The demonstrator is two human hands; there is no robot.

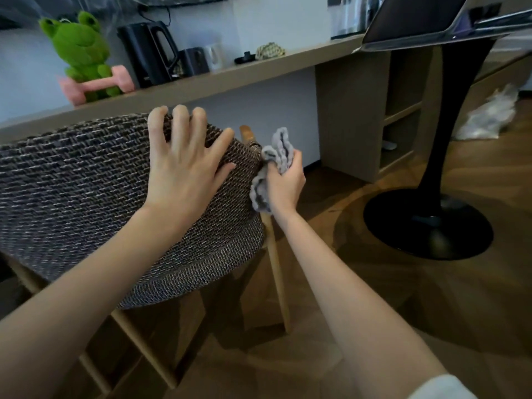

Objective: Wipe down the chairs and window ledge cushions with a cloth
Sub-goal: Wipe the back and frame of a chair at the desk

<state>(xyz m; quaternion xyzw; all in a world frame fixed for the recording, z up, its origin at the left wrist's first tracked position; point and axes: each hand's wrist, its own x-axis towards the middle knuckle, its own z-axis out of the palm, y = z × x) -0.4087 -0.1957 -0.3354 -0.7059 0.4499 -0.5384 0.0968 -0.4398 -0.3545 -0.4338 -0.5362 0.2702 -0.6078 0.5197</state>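
Head view: the chair [72,174] stands left of centre, its woven back running long from left to right. The left hand [184,165] lies spread on the back, fingertips over the top rim. The right hand [283,188] grips the bunched cloth [276,151] against the back's right end, so the wipe probably runs leftward.

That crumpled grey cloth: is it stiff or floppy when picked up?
Probably floppy: the crumpled grey cloth bunches in soft folds inside the right hand. Likely light too: one hand alone holds it.
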